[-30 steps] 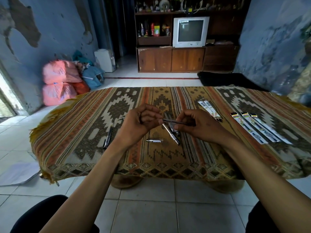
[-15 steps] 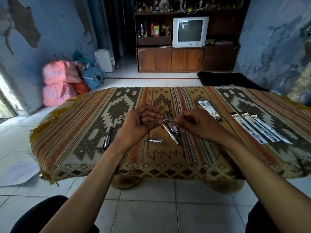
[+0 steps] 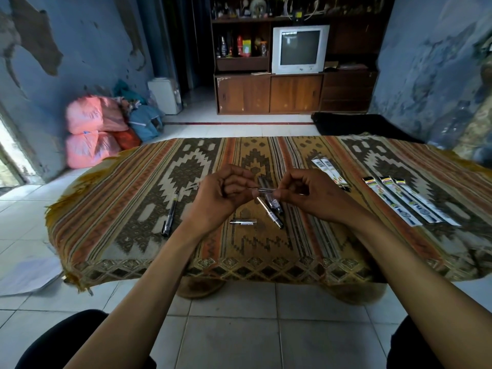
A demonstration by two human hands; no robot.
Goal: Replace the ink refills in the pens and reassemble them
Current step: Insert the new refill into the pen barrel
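Note:
My left hand (image 3: pixel 223 194) and my right hand (image 3: pixel 311 195) meet above the middle of the patterned table (image 3: pixel 133 209). Between their fingertips I hold a slim pen barrel (image 3: pixel 265 189), lying level, with a thin refill tip sticking out toward the left hand. Under my hands lie loose pens (image 3: pixel 271 209) and a short silver pen part (image 3: pixel 242 222). One capped black pen (image 3: pixel 170 214) rests alone to the left. Two packets of refills (image 3: pixel 330 171) lie just right of my hands, and three more refill packets (image 3: pixel 407 201) lie farther right.
The low table is covered with a woven cloth that has a frayed left edge (image 3: pixel 61 209). Behind it stand a wooden cabinet with a television (image 3: pixel 299 49), pink sacks (image 3: pixel 90 129) at the left wall, and a sheet of paper (image 3: pixel 26 275) on the tiled floor.
My right hand has slid left along the pen, closer to my left hand, so less of the barrel shows between them. The items on the table have not moved.

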